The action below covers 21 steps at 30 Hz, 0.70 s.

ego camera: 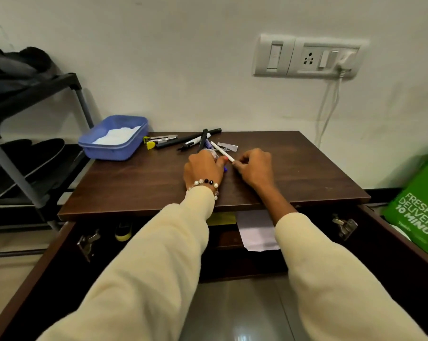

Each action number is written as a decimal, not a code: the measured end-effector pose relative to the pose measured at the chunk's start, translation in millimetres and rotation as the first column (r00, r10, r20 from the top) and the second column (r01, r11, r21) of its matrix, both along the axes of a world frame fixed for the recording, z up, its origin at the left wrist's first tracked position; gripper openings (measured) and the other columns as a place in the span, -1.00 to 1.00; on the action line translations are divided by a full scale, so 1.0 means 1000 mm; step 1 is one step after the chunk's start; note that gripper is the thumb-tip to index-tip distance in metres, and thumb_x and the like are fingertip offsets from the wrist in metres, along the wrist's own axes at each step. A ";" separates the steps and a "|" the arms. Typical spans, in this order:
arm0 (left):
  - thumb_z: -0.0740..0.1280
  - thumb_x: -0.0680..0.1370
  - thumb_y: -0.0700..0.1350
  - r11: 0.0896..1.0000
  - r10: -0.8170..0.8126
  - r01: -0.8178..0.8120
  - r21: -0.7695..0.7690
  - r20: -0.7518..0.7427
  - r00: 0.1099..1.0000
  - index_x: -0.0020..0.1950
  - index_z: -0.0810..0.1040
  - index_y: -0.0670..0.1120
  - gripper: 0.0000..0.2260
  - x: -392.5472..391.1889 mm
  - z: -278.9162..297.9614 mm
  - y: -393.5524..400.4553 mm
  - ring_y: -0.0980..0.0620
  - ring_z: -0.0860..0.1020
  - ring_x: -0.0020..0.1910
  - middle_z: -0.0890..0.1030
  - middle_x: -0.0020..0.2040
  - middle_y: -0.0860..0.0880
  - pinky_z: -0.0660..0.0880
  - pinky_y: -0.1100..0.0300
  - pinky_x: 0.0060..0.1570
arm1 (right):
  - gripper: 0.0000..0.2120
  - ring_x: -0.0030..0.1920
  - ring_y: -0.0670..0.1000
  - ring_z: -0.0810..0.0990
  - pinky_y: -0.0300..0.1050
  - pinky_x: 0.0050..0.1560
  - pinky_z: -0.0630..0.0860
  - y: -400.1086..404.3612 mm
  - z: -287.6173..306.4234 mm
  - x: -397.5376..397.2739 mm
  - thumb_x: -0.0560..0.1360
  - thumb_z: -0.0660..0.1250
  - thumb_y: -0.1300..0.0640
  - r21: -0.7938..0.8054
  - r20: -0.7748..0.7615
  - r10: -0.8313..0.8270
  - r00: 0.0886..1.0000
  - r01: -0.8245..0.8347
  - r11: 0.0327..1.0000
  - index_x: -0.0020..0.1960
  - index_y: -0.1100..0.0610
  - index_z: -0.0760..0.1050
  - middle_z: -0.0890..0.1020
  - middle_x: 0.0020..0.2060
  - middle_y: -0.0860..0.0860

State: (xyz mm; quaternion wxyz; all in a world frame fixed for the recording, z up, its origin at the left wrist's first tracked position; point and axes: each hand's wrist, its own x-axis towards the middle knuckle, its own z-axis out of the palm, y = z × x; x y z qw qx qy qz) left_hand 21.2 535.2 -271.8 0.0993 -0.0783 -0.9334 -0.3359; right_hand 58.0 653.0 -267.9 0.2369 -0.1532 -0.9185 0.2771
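On the dark wooden cabinet top [294, 173], my left hand [203, 168], with a bead bracelet at the wrist, grips a bunch of pens [204, 141] that stick out past the fingers. My right hand [256, 167] pinches the near end of a white pen [221, 151] that slants toward the back left. More pens and a marker [190, 139] lie loose behind the hands, beside a stapler with yellow parts [158, 140].
A blue plastic tray [114, 139] holding something white stands at the back left. Both cabinet doors [392, 242] hang open below. A shoe rack [30, 148] is at the left, a green bag [419, 203] at the right, a wall socket [306, 56] above.
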 end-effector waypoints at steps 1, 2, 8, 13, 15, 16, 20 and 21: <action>0.32 0.52 0.21 1.000 0.012 -0.012 -0.014 -0.004 1.000 -0.08 0.64 -0.07 -0.64 0.000 0.000 0.002 -0.17 0.58 -0.01 0.63 -0.05 -0.13 0.36 0.16 -0.22 | -0.84 -0.30 -0.03 0.53 -0.24 -0.23 0.38 -0.001 -0.001 0.000 0.47 0.37 0.15 -0.014 -0.013 -0.021 1.000 0.021 1.000 -0.16 0.22 0.67 0.67 -0.26 0.12; 0.31 0.51 0.24 0.999 0.017 -0.018 -0.031 -0.011 1.000 -0.08 0.63 -0.08 -0.62 0.002 0.000 0.003 -0.17 0.59 -0.01 0.63 -0.05 -0.13 0.35 0.15 -0.23 | -0.84 -0.31 -0.02 0.53 -0.24 -0.24 0.37 -0.001 -0.002 0.000 0.47 0.36 0.16 -0.032 -0.040 -0.051 0.998 0.049 0.998 -0.19 0.22 0.66 0.66 -0.28 0.12; 0.36 0.49 0.21 0.978 0.008 -0.027 -0.205 -0.092 0.996 0.12 0.54 -0.16 -0.55 0.015 0.007 0.014 -0.21 0.57 0.07 0.57 0.10 -0.17 0.40 0.08 -0.18 | -0.82 -0.17 0.07 0.61 -0.05 -0.11 0.51 0.010 -0.008 0.003 0.49 0.34 0.11 -0.272 -0.272 -0.175 0.946 0.099 0.957 -0.13 0.20 0.64 0.66 -0.24 0.10; 0.30 0.58 -0.09 0.979 0.027 -0.047 -0.199 -0.104 0.994 0.21 0.51 -0.17 -0.75 0.017 0.008 0.020 -0.21 0.56 0.07 0.54 0.11 -0.17 0.43 0.05 -0.18 | -0.87 -0.13 0.07 0.57 -0.06 -0.11 0.51 0.014 -0.015 -0.003 0.51 0.32 0.12 -0.292 -0.273 -0.169 0.947 0.085 0.953 -0.12 0.17 0.58 0.62 -0.19 0.10; 0.27 0.59 -0.12 0.978 0.016 -0.038 -0.207 -0.106 0.994 0.22 0.51 -0.20 -0.76 0.022 0.009 0.019 -0.20 0.56 0.06 0.53 0.13 -0.18 0.47 0.05 -0.14 | -0.90 -0.11 0.06 0.57 -0.09 -0.12 0.50 0.014 -0.015 0.000 0.53 0.30 0.15 -0.307 -0.266 -0.155 0.951 0.069 0.949 -0.09 0.16 0.56 0.61 -0.16 0.09; 0.25 0.60 -0.13 0.977 0.007 -0.029 -0.213 -0.107 0.994 0.22 0.50 -0.22 -0.76 0.025 0.010 0.018 -0.20 0.57 0.05 0.52 0.14 -0.18 0.47 0.05 -0.13 | -0.91 -0.11 0.05 0.57 -0.12 -0.13 0.49 0.014 -0.014 0.002 0.53 0.29 0.16 -0.319 -0.268 -0.149 0.952 0.058 0.946 -0.08 0.16 0.56 0.62 -0.15 0.09; 0.21 0.62 -0.13 0.991 -0.041 0.034 -0.129 -0.052 0.998 0.14 0.50 -0.26 -0.78 0.045 0.012 0.010 -0.24 0.55 0.06 0.53 0.11 -0.24 0.40 0.05 -0.18 | -0.91 -0.24 -0.04 0.50 -0.16 -0.23 0.41 0.008 -0.013 0.017 0.56 0.27 0.17 -0.431 -0.280 -0.130 0.951 -0.004 0.902 -0.07 0.14 0.53 0.58 -0.24 0.02; 0.20 0.62 -0.11 0.996 -0.048 0.045 -0.082 -0.034 0.998 0.12 0.50 -0.25 -0.77 0.051 0.012 0.007 -0.25 0.55 0.06 0.54 0.08 -0.25 0.36 0.06 -0.19 | -0.91 -0.28 -0.07 0.48 -0.15 -0.25 0.42 0.007 -0.012 0.023 0.57 0.26 0.16 -0.493 -0.292 -0.114 0.950 -0.048 0.869 -0.09 0.13 0.52 0.55 -0.28 0.00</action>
